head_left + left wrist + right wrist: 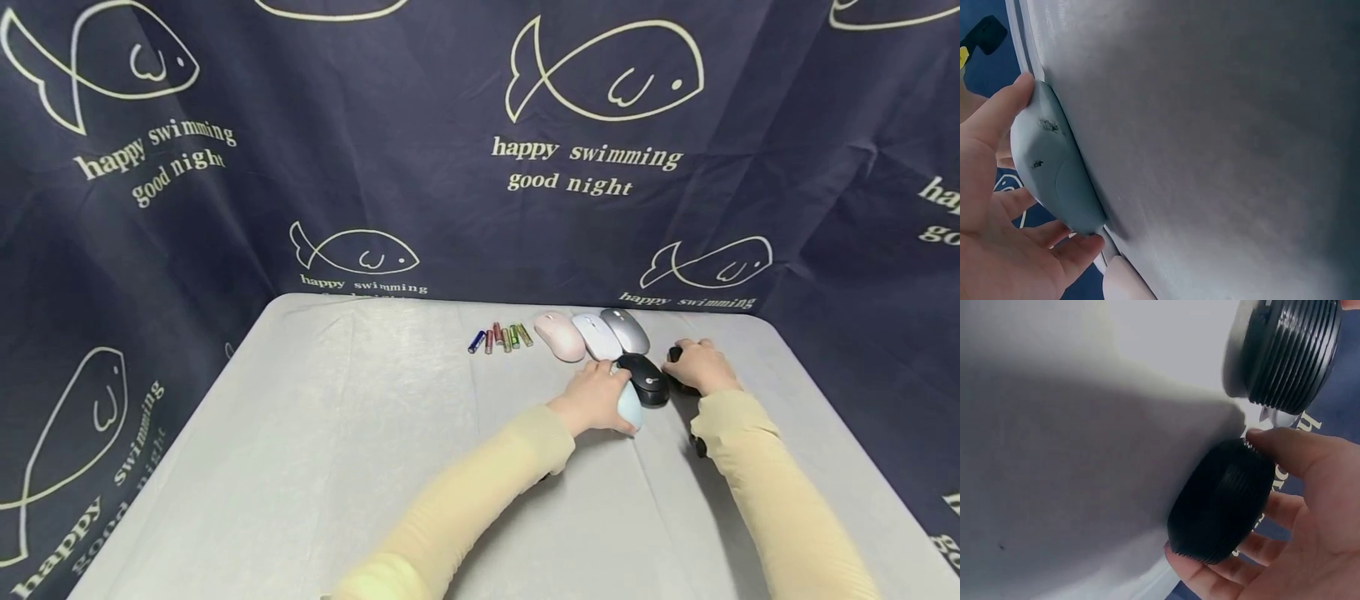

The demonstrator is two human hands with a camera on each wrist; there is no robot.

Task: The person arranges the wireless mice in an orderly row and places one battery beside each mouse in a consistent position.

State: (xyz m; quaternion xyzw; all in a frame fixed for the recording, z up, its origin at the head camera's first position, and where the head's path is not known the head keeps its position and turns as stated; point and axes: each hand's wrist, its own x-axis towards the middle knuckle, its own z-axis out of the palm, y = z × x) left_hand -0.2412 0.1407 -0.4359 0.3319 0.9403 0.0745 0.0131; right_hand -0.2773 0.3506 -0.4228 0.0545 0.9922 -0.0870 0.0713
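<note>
My left hand grips a light blue computer mouse along its ends, thumb at one end and fingertips at the other. Dark scuff marks show on the mouse's side, and it sits at the table surface. Farther right, my right hand holds a black mouse with ribbed sides, its thumb at one end and fingers curled to the other. Between the two hands lies another black mouse with a small light logo, also ribbed along its side.
Behind the hands a pink mouse, a white mouse and a grey mouse lie side by side. Several small batteries lie left of them. A dark blue curtain hangs behind the pale table.
</note>
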